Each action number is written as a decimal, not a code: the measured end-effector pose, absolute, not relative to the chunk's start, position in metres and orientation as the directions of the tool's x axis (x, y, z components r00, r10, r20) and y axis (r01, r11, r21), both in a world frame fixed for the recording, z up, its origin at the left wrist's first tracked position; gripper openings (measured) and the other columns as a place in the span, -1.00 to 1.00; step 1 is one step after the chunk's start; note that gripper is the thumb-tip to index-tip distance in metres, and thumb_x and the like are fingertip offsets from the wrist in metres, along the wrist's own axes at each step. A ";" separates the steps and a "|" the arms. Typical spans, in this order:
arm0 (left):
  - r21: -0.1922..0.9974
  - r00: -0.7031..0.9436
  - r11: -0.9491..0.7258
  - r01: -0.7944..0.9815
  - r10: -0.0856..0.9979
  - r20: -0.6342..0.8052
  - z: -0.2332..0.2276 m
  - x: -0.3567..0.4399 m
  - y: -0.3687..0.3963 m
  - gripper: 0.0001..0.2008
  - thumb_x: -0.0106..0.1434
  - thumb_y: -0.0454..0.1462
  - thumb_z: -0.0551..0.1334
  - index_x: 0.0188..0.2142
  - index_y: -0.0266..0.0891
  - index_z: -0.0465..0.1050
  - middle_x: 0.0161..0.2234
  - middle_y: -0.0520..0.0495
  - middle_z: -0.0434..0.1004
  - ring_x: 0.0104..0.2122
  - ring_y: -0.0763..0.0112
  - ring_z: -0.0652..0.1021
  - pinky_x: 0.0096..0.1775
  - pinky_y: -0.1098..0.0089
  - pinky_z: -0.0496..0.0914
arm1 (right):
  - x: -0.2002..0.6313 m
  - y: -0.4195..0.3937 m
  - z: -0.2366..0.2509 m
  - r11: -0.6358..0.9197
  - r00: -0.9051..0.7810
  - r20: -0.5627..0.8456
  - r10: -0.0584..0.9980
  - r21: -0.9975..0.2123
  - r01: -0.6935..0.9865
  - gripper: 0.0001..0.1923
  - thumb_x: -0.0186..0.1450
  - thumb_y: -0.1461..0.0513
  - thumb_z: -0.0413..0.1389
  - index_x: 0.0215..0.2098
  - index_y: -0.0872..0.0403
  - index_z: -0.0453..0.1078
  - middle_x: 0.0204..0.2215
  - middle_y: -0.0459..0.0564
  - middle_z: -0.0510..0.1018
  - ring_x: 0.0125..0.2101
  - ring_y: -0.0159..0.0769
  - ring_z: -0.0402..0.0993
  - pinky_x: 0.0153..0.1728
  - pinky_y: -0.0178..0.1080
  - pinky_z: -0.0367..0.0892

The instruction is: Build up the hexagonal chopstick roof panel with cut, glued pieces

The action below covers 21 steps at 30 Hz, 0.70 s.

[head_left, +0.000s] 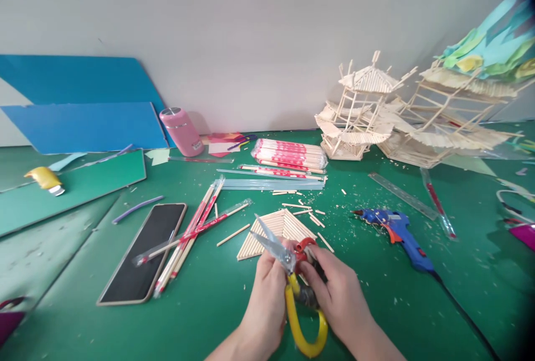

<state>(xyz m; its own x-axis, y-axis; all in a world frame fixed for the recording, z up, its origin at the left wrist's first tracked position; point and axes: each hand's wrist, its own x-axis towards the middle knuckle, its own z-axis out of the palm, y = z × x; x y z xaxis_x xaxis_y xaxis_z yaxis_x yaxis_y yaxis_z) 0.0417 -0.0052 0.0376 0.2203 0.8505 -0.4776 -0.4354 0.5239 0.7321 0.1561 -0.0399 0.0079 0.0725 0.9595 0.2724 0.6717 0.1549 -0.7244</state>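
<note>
Both my hands grip a pair of shears (292,277) with yellow handles and a red catch, low in the middle of the view. My left hand (265,299) wraps the left side near the pivot. My right hand (338,294) holds the right handle, with its fingers at the red catch. The steel blades point up and left, slightly apart. Just beyond the blades a triangular panel of glued wooden sticks (278,230) lies flat on the green table (234,311).
A blue glue gun (397,230) lies to the right, a dark phone (144,252) to the left, with wrapped chopsticks (192,233) between. Behind are a chopstick pack (290,155), a pink bottle (181,131), clear rulers (403,195) and stick-built model pavilions (359,110). Wood chips litter the table.
</note>
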 end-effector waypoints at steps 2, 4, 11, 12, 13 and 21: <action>0.748 0.222 0.509 -0.426 0.860 -0.459 0.040 0.042 -0.006 -0.74 0.03 -0.11 0.30 -0.41 -0.25 0.41 -0.46 0.02 0.46 -0.42 0.44 0.46 -0.34 0.49 0.34 | 0.158 -0.039 0.011 0.154 0.066 0.264 0.962 -0.728 0.668 -0.84 0.31 0.22 -0.08 -0.28 0.04 0.33 -0.44 -0.04 0.47 -0.43 -0.31 0.43 -0.43 -0.33 0.30; 0.777 0.240 0.480 -0.407 0.877 -0.416 0.043 0.041 -0.007 -0.76 0.06 -0.13 0.28 -0.37 -0.24 0.40 -0.44 0.01 0.47 -0.39 0.42 0.46 -0.31 0.48 0.33 | 0.159 -0.038 0.014 0.140 0.085 0.258 0.962 -0.737 0.661 -0.82 0.31 0.21 -0.09 -0.32 0.04 0.33 -0.47 -0.05 0.46 -0.46 -0.32 0.43 -0.46 -0.35 0.29; 0.867 0.257 0.385 -0.316 0.914 -0.313 0.046 0.033 0.000 -0.75 0.21 -0.15 0.14 -0.48 -0.27 0.34 -0.49 0.02 0.37 -0.43 0.50 0.36 -0.33 0.50 0.24 | 0.176 -0.051 0.032 -0.007 0.195 0.113 0.974 -0.850 0.527 -0.79 0.31 0.16 -0.09 -0.25 0.03 0.35 -0.37 -0.05 0.55 -0.38 -0.33 0.52 -0.44 -0.42 0.40; 0.866 0.250 0.390 -0.314 0.913 -0.321 0.045 0.031 0.002 -0.76 0.21 -0.16 0.15 -0.49 -0.28 0.33 -0.54 0.04 0.33 -0.48 0.52 0.33 -0.38 0.51 0.22 | 0.181 -0.057 0.032 -0.033 0.212 0.081 0.974 -0.873 0.486 -0.77 0.29 0.14 -0.06 -0.20 0.02 0.36 -0.30 -0.02 0.56 -0.30 -0.28 0.52 -0.40 -0.40 0.42; 0.852 0.257 0.411 -0.324 0.905 -0.339 0.044 0.029 0.004 -0.77 0.21 -0.16 0.15 -0.48 -0.27 0.32 -0.60 0.08 0.27 -0.55 0.55 0.27 -0.45 0.52 0.18 | 0.186 -0.062 0.031 -0.056 0.225 0.050 0.973 -0.895 0.443 -0.73 0.27 0.13 -0.03 -0.13 0.02 0.37 -0.23 0.00 0.56 -0.23 -0.24 0.51 -0.37 -0.38 0.44; 0.772 0.431 0.512 -0.378 0.835 -0.342 0.041 0.016 0.011 -0.76 0.18 -0.13 0.18 -0.43 -0.29 0.30 -0.70 0.20 -0.04 -0.65 0.60 -0.01 -0.56 0.46 -0.12 | 0.212 -0.086 0.005 -0.215 0.118 -0.186 0.976 -0.916 0.339 -0.39 -0.06 0.29 0.24 -0.01 0.01 0.28 -0.34 0.03 0.59 -0.37 -0.16 0.56 -0.42 -0.36 0.47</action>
<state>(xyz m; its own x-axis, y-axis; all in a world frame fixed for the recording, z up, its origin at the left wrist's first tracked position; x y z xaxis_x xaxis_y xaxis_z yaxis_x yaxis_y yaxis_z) 0.0160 0.0108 0.0408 0.4311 0.8349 -0.3422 -0.3781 0.5115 0.7716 0.2120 -0.0858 0.0053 0.1181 0.9755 -0.1856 0.3393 -0.2153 -0.9157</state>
